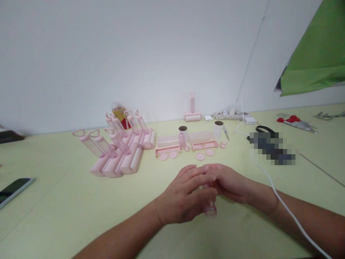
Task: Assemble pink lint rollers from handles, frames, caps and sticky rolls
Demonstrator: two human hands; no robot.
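Pink translucent plastic, the lint-roller handle (209, 208) at lower centre looks light, stiff and slippery, clasped along its shaft by the closed fingers of both left hand (185, 196) and right hand (229, 183).

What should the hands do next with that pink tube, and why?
Probably part the hands a little. The left hand lies over the right hand, and only the end of the pink tube pokes out beneath, so the rest of it is hidden.
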